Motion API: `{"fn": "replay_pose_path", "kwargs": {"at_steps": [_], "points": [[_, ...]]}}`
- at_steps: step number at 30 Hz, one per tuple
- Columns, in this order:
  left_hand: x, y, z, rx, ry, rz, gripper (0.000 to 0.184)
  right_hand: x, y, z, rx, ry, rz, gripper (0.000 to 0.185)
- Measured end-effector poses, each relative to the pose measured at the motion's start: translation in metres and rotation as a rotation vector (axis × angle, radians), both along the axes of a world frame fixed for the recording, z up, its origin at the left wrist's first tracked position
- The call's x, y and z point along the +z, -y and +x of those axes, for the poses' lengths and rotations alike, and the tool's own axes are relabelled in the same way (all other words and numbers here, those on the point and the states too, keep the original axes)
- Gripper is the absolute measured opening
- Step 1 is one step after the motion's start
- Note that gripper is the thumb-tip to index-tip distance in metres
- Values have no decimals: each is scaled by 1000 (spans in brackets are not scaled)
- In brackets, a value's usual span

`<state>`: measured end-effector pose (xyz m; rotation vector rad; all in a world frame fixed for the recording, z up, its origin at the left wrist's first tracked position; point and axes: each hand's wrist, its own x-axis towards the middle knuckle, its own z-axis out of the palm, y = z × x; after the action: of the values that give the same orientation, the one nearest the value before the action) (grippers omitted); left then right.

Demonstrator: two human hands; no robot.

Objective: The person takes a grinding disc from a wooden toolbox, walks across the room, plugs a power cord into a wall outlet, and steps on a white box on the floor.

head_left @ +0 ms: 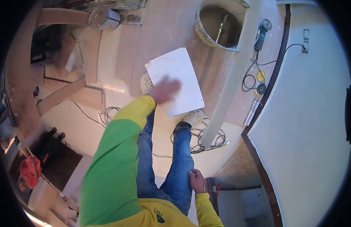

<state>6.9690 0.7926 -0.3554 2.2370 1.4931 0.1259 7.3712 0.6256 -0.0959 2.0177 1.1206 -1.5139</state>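
A white rectangular sheet or board [187,77] lies flat between my feet, with a faint smudge near its top. Over its left part is my left hand [166,89], smeared by motion; whether it touches the sheet, and how its fingers are set, I cannot tell. My right hand [197,181] rests against my right leg [181,151] near the knee, fingers curled closed, nothing seen sticking out of them. Light clogs [193,117] with holes are on my feet, close beside the sheet.
A large round tub [198,32] with a stirring tool inside stands ahead. A pale post [232,79] slants past the sheet's right side. Beyond it lie an angle grinder [262,36], discs [260,89] and cord. Coiled cable [217,142] is by my right foot; a bucket [103,19] stands upper left.
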Motion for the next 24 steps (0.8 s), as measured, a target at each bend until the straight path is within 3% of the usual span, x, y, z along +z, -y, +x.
{"fn": "replay_pose_path", "kwargs": {"at_steps": [1,2,3,4,7,9,10,12,14,16,17,18,20,24], "points": [[-23,-7,-28,151,-159,63,69,1,-4,-3,-26,-9,-16,39],[-1,-38,-48,1006,-116,-379,72,4,-8,-8,-21,-2,-18,39],[-24,-44,-82,1546,-368,-259,73,7,-12,-14,-27,-1,-38,39],[13,-57,-115,1965,-194,-424,74,11,-15,-19,-33,2,-61,40],[20,-33,-154,1929,-319,-392,74,11,-20,-33,35,-20,-79,40],[13,-13,-150,1241,-478,-217,78,-1,-11,-38,43,-38,-73,41],[8,-5,-139,1239,-472,-214,78,-7,-6,-39,49,-51,-69,41],[0,7,-98,1237,-194,-183,79,-13,-3,-48,80,-72,-64,41],[-42,26,-48,1649,102,-153,83,-13,2,-56,112,-89,-68,41],[-9,19,31,1325,-219,-562,86,-16,4,-61,144,-74,-119,41],[7,24,69,1112,-170,-258,84,-18,1,-64,150,-76,-111,41],[17,24,97,875,-183,-237,77,-17,-1,-66,158,-83,-74,41],[56,27,114,507,86,-205,72,-9,3,-67,163,-102,-40,41],[59,39,73,276,54,-211,69,-10,1,-59,202,-59,-41,41]]}}
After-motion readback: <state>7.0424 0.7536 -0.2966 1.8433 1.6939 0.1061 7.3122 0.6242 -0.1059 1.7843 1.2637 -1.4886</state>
